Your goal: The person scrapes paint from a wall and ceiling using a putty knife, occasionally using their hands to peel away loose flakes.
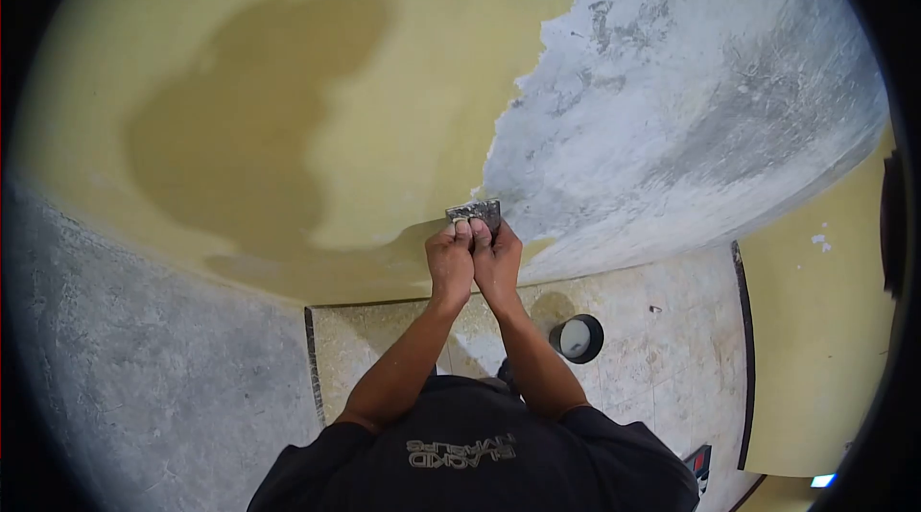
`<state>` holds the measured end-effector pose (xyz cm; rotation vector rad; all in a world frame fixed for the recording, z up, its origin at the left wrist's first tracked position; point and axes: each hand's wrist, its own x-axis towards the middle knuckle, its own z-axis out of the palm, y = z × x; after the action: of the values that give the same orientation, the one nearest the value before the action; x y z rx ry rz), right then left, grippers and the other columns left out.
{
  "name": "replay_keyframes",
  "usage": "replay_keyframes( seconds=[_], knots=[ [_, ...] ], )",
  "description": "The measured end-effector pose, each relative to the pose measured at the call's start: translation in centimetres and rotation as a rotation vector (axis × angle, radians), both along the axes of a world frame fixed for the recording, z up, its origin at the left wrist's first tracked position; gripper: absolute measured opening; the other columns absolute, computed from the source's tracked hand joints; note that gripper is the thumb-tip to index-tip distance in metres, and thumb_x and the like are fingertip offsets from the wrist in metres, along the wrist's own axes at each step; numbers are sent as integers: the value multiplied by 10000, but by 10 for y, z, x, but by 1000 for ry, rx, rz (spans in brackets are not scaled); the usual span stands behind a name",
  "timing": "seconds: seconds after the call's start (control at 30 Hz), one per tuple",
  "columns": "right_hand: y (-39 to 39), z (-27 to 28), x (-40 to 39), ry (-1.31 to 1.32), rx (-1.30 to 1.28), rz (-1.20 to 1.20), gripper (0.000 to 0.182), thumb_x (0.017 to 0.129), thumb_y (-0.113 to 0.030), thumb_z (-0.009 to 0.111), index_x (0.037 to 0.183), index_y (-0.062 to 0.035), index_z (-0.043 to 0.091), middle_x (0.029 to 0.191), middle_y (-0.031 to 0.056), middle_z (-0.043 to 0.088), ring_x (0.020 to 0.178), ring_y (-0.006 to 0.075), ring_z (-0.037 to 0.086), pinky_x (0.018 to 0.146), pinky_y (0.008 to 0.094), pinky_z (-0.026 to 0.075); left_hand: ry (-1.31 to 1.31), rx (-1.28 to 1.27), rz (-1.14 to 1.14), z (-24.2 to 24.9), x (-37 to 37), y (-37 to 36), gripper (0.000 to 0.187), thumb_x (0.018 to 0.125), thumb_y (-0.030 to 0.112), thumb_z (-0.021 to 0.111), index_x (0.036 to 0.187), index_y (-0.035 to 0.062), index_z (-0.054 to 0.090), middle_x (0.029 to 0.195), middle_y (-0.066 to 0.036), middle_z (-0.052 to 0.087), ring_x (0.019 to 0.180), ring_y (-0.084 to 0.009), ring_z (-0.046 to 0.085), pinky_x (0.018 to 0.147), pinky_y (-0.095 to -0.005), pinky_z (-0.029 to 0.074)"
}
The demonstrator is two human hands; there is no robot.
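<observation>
Both my hands are raised together against the wall, gripping one flat, rectangular metal scraper (pixel 488 212) with a worn, stained blade. My left hand (pixel 448 264) is closed on its left part, thumb pressed along the lower edge. Beside it, touching it, my right hand (pixel 498 261) is closed on the right part. The blade lies at the ragged border between yellow paint (pixel 432 80) and a stripped, whitish-grey patch (pixel 614 99). The blade's upper edge meets the wall; fingers behind it are hidden.
A dark round bucket (pixel 577 338) with whitish contents stands on the tiled floor (pixel 643 378), below and right of my hands. Grey bare wall (pixel 163 358) is at the left. Another yellow wall (pixel 806 349) is at the right. My shadow falls on the paint.
</observation>
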<state>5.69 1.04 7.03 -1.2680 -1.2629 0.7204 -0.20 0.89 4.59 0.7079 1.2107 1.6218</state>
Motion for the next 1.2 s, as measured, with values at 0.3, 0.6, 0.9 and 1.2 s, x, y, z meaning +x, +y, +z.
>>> replay_keyframes(
  seconds=[0.3, 0.6, 0.9, 1.2],
  knots=[
    [5, 15, 1, -156, 67, 24, 261, 886, -198, 528, 846, 56, 575, 669, 188, 597, 586, 185, 517, 571, 347, 448, 285, 157, 41, 10, -10, 3, 291, 906, 141, 497, 678, -40, 503, 562, -92, 435, 572, -117, 402, 536, -306, 362],
    [-5, -8, 4, -145, -71, 31, 184, 857, -136, 540, 848, 41, 591, 684, 232, 608, 644, 363, 631, 573, 384, 477, 318, -36, 50, -6, -5, -8, 309, 898, 163, 539, 677, -51, 569, 583, -66, 529, 592, -101, 443, 565, -311, 393],
    [6, 4, 4, -64, -49, 70, 164, 862, -119, 540, 876, 37, 589, 692, 220, 617, 627, 354, 634, 564, 383, 479, -93, -21, -7, 4, -2, 4, 314, 943, 135, 484, 713, -44, 601, 642, -7, 557, 605, -79, 439, 565, -256, 384],
    [1, 22, 16, -331, -111, 80, 171, 836, -138, 551, 890, 19, 594, 689, 229, 611, 670, 422, 607, 580, 453, 483, -283, 112, -22, -20, 4, 4, 180, 886, 37, 478, 742, -18, 571, 751, -36, 565, 685, -115, 512, 650, -262, 442]
  ],
)
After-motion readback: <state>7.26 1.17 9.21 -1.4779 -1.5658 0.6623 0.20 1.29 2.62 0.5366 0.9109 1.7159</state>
